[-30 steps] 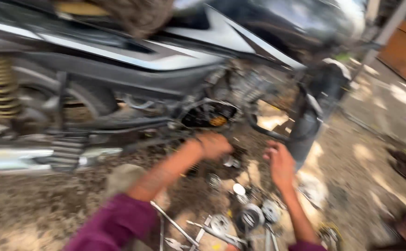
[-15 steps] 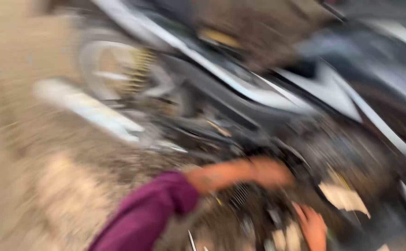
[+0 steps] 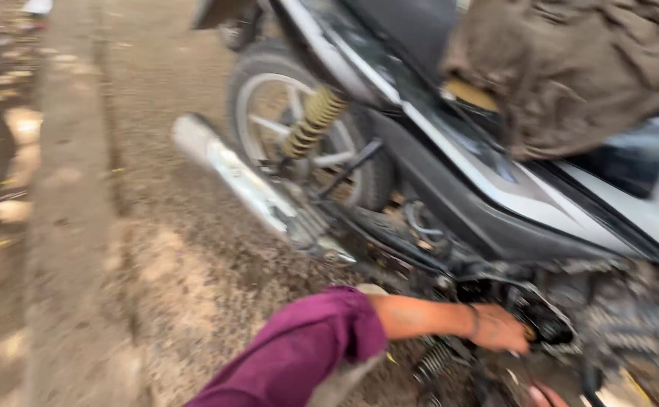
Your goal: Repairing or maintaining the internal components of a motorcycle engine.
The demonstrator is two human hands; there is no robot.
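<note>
A dark motorcycle (image 3: 450, 188) stands on dirt ground and I see its side from above. My left arm, in a purple sleeve (image 3: 307, 350), reaches across to its open engine case (image 3: 544, 320). My left hand (image 3: 499, 329) rests with its fingertips at the edge of that opening, and blur hides whether it grips anything. Only a sliver of my right hand (image 3: 544, 394) shows at the bottom edge, below the engine, with its fingers hidden.
The rear wheel (image 3: 284, 128), a yellow shock spring (image 3: 313, 120) and a long silver exhaust pipe (image 3: 239, 181) lie to the left of my arm. A brown cloth (image 3: 571, 68) is draped over the seat. A loose coil spring (image 3: 431, 362) sits under my forearm. Bare dirt ground (image 3: 118, 226) stretches to the left.
The view has swung left toward the rear wheel. My left hand has stayed at the engine opening. My right hand has slipped almost out of the bottom of the frame.
</note>
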